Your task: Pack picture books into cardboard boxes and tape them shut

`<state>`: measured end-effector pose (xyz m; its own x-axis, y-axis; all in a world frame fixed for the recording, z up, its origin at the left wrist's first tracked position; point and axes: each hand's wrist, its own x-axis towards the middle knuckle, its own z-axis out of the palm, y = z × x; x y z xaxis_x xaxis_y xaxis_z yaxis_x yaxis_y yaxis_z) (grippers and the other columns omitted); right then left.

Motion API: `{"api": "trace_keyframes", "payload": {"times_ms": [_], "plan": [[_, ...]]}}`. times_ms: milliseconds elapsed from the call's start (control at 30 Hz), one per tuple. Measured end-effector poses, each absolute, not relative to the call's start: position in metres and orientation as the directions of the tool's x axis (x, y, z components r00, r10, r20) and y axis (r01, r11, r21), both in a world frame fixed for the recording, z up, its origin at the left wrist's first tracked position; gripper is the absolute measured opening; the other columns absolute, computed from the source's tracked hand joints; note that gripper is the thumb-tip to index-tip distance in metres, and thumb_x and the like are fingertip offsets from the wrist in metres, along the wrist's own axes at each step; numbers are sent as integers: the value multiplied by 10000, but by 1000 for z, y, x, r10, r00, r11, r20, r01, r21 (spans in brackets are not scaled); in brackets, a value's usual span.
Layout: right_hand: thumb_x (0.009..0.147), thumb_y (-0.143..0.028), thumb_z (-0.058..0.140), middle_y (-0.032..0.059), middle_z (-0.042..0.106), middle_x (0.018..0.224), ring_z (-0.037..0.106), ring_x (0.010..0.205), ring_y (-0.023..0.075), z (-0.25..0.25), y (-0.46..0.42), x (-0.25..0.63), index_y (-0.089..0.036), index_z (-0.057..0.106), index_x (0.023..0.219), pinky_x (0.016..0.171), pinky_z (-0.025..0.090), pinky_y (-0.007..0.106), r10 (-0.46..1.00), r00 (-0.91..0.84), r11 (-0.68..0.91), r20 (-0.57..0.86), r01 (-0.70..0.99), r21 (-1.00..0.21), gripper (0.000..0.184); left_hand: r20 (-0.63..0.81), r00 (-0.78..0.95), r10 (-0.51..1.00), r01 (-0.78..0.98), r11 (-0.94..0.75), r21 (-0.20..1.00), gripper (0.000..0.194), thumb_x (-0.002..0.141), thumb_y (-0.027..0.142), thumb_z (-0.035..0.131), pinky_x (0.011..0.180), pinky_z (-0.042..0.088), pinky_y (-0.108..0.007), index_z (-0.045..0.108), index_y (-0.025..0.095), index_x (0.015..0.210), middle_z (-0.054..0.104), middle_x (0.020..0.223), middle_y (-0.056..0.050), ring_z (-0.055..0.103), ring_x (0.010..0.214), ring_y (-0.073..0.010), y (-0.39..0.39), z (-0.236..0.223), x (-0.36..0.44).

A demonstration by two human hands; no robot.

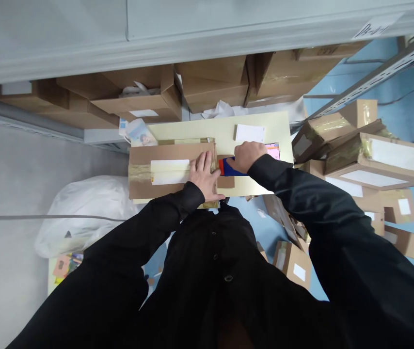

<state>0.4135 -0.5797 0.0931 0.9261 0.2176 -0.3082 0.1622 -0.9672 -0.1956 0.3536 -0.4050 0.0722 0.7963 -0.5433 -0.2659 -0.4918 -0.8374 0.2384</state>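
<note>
A brown cardboard box (145,186) lies on a pale yellow table (210,127), with a white label (169,171) and clear tape across its top. My left hand (204,175) lies flat on the box's right end, fingers spread. My right hand (247,156) is closed round a red and blue tape dispenser (229,167) held against the box's right edge. Both arms wear black sleeves.
A white slip (249,133) and a pink sheet (274,151) lie on the table. Taped boxes (370,165) pile up at the right on a blue floor, one box (293,264) near my body. More cartons (214,82) stand behind. A white plastic bag (90,208) sits left.
</note>
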Motion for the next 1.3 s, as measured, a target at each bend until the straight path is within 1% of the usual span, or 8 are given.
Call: {"api": "trace_keyframes", "payload": {"times_ms": [133,233,467,600,733,900,1100,1300], "plan": [[807,-471,561,203,667,854,621,868,350,105,-565,407,-120,716,864,714,399,421,238,867,-971,-438,210,-112,388,-275,807,-523,-476,-851,223,824,483,659,730,1062,67,-594,618,180,1144,51,1557,-175,21,1400,-434,-405,73,353],[836,-509,485,232,658,902,617,893,366,117,-581,399,-97,704,914,741,398,439,132,907,-991,-399,114,-68,473,-249,808,-534,-476,-841,258,887,498,708,689,1063,55,-589,591,171,1198,37,1550,-205,12,1404,-433,-403,69,353],[856,-595,351,210,656,832,622,843,317,151,-631,378,-88,672,838,716,407,367,-184,967,-972,-173,-206,-113,601,-289,734,-615,-508,-779,367,1341,499,777,623,1055,13,-628,35,85,1484,-99,1521,-270,-75,1389,-467,-380,69,368],[805,-431,436,123,669,794,609,759,247,149,-647,353,-132,643,887,637,403,296,-189,957,-933,-218,-244,-263,373,-300,708,-640,-578,-768,274,1341,447,765,664,1011,-100,-680,75,165,1492,-96,1539,-220,-73,1380,-489,-354,71,369],[697,-342,533,85,652,777,583,691,225,120,-651,326,-143,597,964,591,399,281,-180,947,-910,-266,-263,-320,339,-276,787,-552,-515,-834,199,1213,522,722,656,1000,-60,-705,119,227,1489,-22,1553,-198,-33,1392,-471,-343,65,364],[729,-324,551,150,634,979,593,818,259,59,-635,312,-131,566,999,690,453,330,-179,950,-920,-257,-255,-299,332,-202,899,-389,-353,-916,189,1163,578,733,606,1026,4,-680,130,185,1488,25,1547,-219,-11,1401,-445,-351,62,377],[767,-281,578,215,622,1010,596,921,292,-1,-590,327,-53,529,1116,831,452,380,-204,858,-902,-470,-352,-251,420,-147,937,-316,-274,-929,250,1145,598,722,606,1027,-35,-681,157,151,1482,42,1542,-234,-4,1399,-452,-362,61,398],[798,-262,566,238,641,994,628,896,302,-29,-566,326,2,420,1263,825,462,404,-189,808,-882,-558,-389,-264,555,-98,880,-465,-412,-849,330,1135,592,650,669,1058,-25,-645,192,118,1473,-12,1544,-231,-27,1401,-449,-349,60,394]]}}
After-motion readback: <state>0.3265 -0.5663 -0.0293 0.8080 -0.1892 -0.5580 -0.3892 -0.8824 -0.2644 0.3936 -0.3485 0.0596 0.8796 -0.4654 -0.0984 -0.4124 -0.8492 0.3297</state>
